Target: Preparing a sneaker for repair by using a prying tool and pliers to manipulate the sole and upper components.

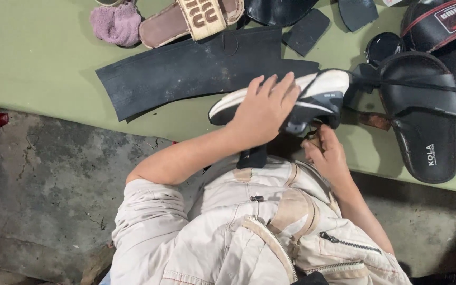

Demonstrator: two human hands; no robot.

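My left hand point(264, 110) lies over the top of a black-and-white sneaker point(320, 94) and grips it, holding it on its side above my lap. My right hand point(327, 154) is under the shoe's right end, fingers curled around a small brownish object that I cannot make out. The shoe's toe points left, its pale sole edge showing. Below are my beige jacket and zipped pockets point(270, 227).
A green mat point(38, 58) covers the floor ahead. On it lie a long black rubber sheet point(186, 68), a tan slide sandal point(191, 18), a purple cloth point(116, 24), black rubber scraps point(306, 31), a round black tin point(383, 46) and black slide sandals point(423, 111). Bare concrete point(43, 179) lies at left.
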